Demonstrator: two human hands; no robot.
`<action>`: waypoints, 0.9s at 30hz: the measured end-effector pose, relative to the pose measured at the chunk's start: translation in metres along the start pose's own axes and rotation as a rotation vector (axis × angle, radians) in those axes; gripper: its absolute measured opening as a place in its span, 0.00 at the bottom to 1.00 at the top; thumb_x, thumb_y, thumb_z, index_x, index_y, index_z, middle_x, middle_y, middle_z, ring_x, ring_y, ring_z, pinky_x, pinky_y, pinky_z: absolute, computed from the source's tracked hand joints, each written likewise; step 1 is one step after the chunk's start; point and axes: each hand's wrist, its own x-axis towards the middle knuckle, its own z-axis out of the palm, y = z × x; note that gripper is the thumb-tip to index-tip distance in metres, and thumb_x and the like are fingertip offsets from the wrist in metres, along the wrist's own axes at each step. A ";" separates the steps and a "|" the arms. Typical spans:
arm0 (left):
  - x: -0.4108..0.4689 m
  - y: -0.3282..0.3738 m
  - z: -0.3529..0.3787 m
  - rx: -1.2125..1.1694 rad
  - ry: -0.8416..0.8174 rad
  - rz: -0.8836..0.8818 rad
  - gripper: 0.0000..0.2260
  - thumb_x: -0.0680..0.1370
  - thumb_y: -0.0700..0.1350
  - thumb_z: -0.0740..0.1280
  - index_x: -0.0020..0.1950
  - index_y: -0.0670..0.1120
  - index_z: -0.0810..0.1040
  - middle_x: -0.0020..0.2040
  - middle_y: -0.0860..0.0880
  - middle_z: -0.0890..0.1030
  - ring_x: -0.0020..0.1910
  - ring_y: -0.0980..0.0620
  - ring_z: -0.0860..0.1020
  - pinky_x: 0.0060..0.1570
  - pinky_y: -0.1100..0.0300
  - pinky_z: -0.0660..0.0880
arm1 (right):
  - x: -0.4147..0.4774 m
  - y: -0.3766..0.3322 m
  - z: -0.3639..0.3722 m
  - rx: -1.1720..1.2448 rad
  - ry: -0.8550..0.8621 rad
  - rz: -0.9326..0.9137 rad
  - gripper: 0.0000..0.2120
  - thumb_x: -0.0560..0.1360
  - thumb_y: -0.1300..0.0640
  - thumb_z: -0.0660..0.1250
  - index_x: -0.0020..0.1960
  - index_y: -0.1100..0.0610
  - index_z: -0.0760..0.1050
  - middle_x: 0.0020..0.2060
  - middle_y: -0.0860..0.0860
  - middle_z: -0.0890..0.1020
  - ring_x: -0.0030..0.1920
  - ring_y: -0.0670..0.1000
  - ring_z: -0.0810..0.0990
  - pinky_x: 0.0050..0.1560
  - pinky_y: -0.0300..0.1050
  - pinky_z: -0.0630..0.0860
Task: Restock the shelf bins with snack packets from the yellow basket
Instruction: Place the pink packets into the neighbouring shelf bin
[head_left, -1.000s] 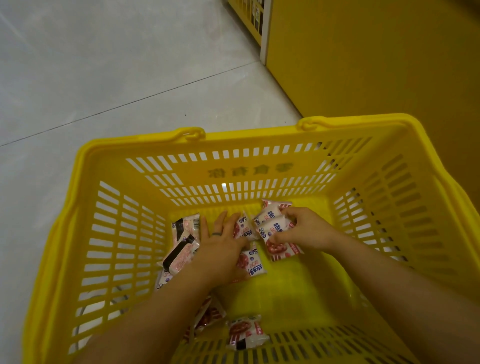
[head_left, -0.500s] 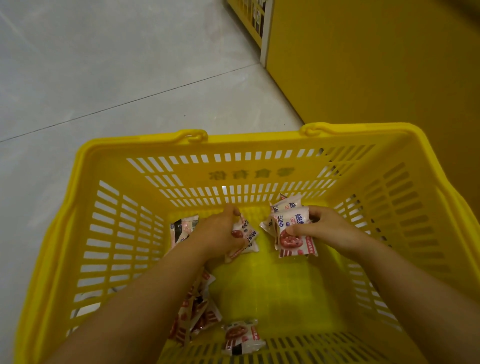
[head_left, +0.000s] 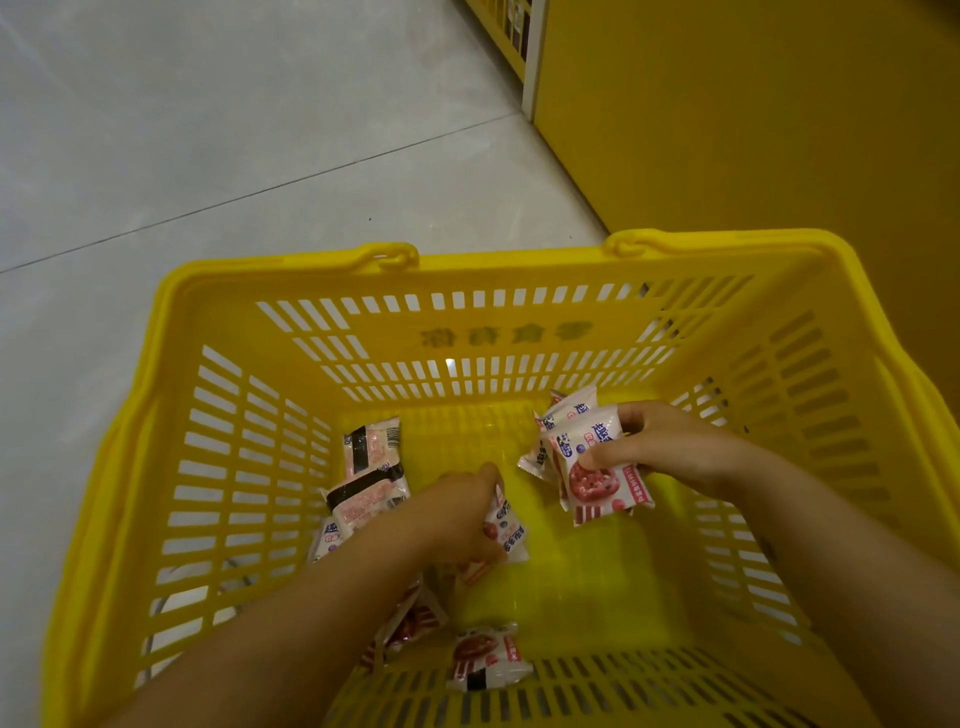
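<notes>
1. The left hand (head_left: 462, 514) is bare, with the back of it and the knuckles uncovered. A short, pale nail shows at one fingertip.
2. The left forearm (head_left: 311, 623) is uncovered along its whole visible length, from the wrist to the lower edge of the view.
3. The right hand (head_left: 670, 447) is likewise bare, fingers and thumb uncovered.
4. The right forearm (head_left: 857, 571) is uncovered from the wrist to the lower right corner. Whether a sleeve begins farther up cannot be told.

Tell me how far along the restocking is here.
Done: nothing shown; no shelf bin is in view. In hand: the right hand holds a stack of packets, the left hand grips another packet, both inside the yellow basket. Left: loose packets by the left and near walls, then carrying all to the bins.
</notes>
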 end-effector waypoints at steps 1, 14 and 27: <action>-0.001 0.002 0.001 0.034 -0.011 0.013 0.28 0.72 0.52 0.73 0.65 0.48 0.63 0.59 0.45 0.76 0.58 0.46 0.72 0.49 0.55 0.72 | 0.000 -0.001 0.000 -0.008 0.001 0.004 0.17 0.67 0.60 0.76 0.55 0.58 0.79 0.45 0.52 0.86 0.46 0.52 0.85 0.45 0.45 0.78; 0.014 -0.013 -0.031 -0.373 0.460 -0.053 0.22 0.81 0.50 0.62 0.74 0.52 0.61 0.70 0.46 0.59 0.64 0.46 0.69 0.63 0.54 0.68 | -0.003 -0.012 0.020 -0.138 -0.120 0.025 0.15 0.67 0.63 0.76 0.53 0.56 0.81 0.47 0.50 0.86 0.47 0.50 0.85 0.50 0.45 0.81; 0.019 -0.008 -0.017 -0.397 0.343 -0.108 0.36 0.71 0.63 0.70 0.75 0.55 0.61 0.74 0.52 0.49 0.72 0.45 0.62 0.70 0.54 0.63 | 0.011 0.016 0.004 -0.017 0.102 0.023 0.16 0.69 0.69 0.71 0.55 0.60 0.76 0.47 0.56 0.84 0.47 0.55 0.84 0.52 0.52 0.79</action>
